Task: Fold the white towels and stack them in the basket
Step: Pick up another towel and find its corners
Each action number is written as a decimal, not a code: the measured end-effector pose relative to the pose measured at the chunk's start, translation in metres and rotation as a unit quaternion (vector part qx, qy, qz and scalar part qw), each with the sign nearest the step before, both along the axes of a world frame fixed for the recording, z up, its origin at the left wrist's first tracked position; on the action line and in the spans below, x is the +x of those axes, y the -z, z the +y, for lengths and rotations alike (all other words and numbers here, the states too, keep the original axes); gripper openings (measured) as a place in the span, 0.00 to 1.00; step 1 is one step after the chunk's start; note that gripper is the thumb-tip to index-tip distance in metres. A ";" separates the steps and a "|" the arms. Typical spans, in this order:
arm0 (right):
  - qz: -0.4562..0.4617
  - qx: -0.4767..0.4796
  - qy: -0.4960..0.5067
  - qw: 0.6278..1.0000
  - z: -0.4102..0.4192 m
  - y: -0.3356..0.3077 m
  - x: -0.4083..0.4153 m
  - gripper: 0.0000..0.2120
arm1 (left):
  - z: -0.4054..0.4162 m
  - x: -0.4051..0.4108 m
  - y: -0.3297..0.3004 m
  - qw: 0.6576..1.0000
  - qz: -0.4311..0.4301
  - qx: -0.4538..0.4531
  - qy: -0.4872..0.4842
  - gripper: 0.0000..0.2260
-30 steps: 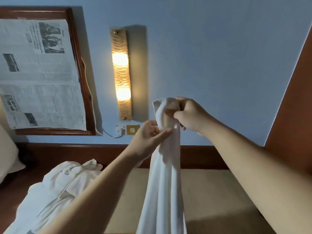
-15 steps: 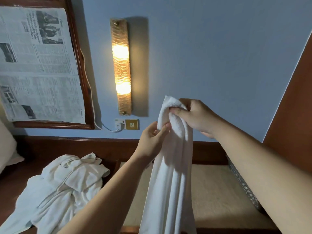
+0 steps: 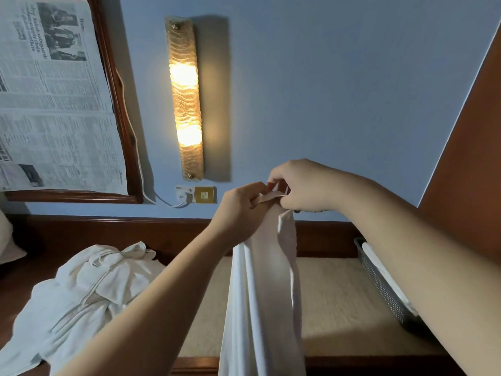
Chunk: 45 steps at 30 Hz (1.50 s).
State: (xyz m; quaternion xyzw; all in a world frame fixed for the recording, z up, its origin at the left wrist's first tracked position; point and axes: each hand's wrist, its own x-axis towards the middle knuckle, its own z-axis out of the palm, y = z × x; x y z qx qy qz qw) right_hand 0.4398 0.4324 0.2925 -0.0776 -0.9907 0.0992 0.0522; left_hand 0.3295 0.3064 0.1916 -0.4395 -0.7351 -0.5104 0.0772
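A long white towel (image 3: 260, 294) hangs in front of me, its folds dropping out of the bottom of the view. My left hand (image 3: 241, 210) and my right hand (image 3: 298, 185) meet at its top edge, and both pinch the cloth there with curled fingers. A grey perforated basket (image 3: 385, 291) stands at the right, partly behind my right forearm, with white cloth inside it. A heap of crumpled white towels (image 3: 81, 297) lies at the lower left.
A beige padded top (image 3: 336, 302) with a dark wooden rim lies under the hanging towel. On the blue wall are a lit lamp (image 3: 185, 99), a socket with a white cable (image 3: 187, 195) and a wooden frame holding newspaper (image 3: 54, 99). A brown panel (image 3: 471, 147) rises at the right.
The view has tilted down, showing more of the basket. My hands have come together at the towel's top edge; the bunched top that stood above my right hand is now drawn down between my fingers.
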 end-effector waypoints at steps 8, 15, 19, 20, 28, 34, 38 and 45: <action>0.127 -0.010 0.076 0.989 0.001 0.013 -0.008 0.17 | -0.011 -0.009 0.011 0.999 0.036 -0.015 -0.014 0.02; 0.252 0.020 0.126 0.959 0.023 -0.002 0.009 0.19 | -0.045 -0.020 0.122 0.984 -0.103 -0.057 -0.134 0.08; 0.261 0.055 0.226 0.937 0.072 -0.014 0.042 0.18 | -0.090 -0.032 0.179 0.967 -0.138 -0.072 -0.201 0.11; 0.246 0.062 0.250 0.934 0.081 -0.010 0.044 0.17 | -0.094 -0.038 0.176 0.967 -0.128 -0.063 -0.211 0.12; 0.081 -0.135 0.152 0.976 0.046 0.047 0.004 0.22 | -0.036 -0.026 0.032 0.993 0.033 -0.038 -0.108 0.09; 0.096 -0.368 0.006 0.925 0.010 0.042 0.001 0.15 | -0.008 -0.010 -0.047 0.987 0.131 -0.071 -0.061 0.06; 0.143 -0.198 0.023 0.969 0.012 0.028 -0.002 0.09 | -0.014 -0.025 -0.053 0.988 0.105 -0.056 -0.095 0.07; 0.209 -0.003 0.056 0.976 0.027 0.018 0.001 0.12 | -0.029 -0.036 -0.012 0.996 0.023 -0.054 -0.068 0.17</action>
